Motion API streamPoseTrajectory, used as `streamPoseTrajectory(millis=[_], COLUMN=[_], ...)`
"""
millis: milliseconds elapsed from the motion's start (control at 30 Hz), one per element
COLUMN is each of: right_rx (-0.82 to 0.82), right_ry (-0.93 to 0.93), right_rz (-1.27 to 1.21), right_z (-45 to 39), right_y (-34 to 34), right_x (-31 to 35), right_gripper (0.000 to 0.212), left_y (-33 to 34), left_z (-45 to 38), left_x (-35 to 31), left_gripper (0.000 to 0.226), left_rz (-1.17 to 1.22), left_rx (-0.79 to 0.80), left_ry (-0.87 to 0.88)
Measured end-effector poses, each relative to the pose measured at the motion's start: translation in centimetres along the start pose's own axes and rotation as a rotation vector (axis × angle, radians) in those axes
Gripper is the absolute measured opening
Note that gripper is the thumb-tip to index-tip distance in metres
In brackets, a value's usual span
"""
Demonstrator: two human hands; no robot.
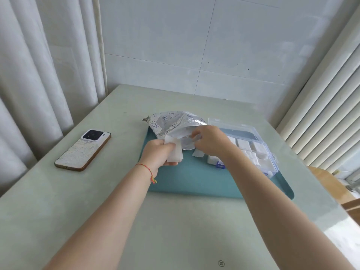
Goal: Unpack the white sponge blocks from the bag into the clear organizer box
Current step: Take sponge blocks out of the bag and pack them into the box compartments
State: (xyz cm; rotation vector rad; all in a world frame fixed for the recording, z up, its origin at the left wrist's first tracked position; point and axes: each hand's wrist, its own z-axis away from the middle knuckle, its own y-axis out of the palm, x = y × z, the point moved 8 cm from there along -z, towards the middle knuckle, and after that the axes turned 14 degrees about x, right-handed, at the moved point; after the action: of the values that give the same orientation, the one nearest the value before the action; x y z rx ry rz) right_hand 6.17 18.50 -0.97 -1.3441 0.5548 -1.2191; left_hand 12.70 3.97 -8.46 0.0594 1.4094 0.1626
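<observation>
So, head view, the only one we get: the left hand (161,152) has its fingers curled round a couple of white blocks (175,151), held just in front of the bag (171,123). The right hand (209,140) is at the bag's mouth with its fingers pinching something white, either another block or the bag's edge, I honestly can't tell which. The foil bag lies on the teal mat (194,182) with its opening facing the person. The box (253,149) sits open just right of it, partly on the mat, and several compartments already have blocks in them, so I'd say this is well underway.

What could go wrong, as I see it: that left hand is holding more than one block in a loose stack, and they look light and squashy, so one could slip out onto the mat. A loose block (197,152) already lies between bag and box. Also the right forearm hangs right over the box, so pulling back carelessly could nudge it or knock blocks out. The phone (82,150) is well apart on the bench (116,221), no worry there.
</observation>
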Motion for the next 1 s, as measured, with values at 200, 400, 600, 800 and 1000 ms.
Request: streamPoseTrajectory(millis=[200,400,600,800,1000], right_rx=[0.05,0.01,-0.081,-0.125,-0.107], right_ry=[0.033,0.035,-0.085,-0.132,-0.178], right_rz=[0.438,0.686,0.819,0.858,0.865], right_z=[0.3,1.3,1.3,1.5,1.9], right_y=[2.1,3.1,3.9,4.1,4.0], right_x=[0.2,1.2,2.0,1.8,2.1], right_gripper=[0.045,0.032,0.023,0.022,0.024], left_y=[-0.1,-0.1,0.0,-0.1,0.2], left_z=[0.0,-0.3,-0.3,-0.3,-0.1], left_x=[0.0,0.3,0.4,0.5,0.4], left_gripper=[0.016,0.013,0.006,0.01,0.013], left_rz=[-0.047,-0.072,-0.052,-0.032,-0.026], left_rx=[-0.019,-0.042,-0.048,-0.046,-0.036], left_ry=[0.028,0.039,0.04,0.038,0.036])
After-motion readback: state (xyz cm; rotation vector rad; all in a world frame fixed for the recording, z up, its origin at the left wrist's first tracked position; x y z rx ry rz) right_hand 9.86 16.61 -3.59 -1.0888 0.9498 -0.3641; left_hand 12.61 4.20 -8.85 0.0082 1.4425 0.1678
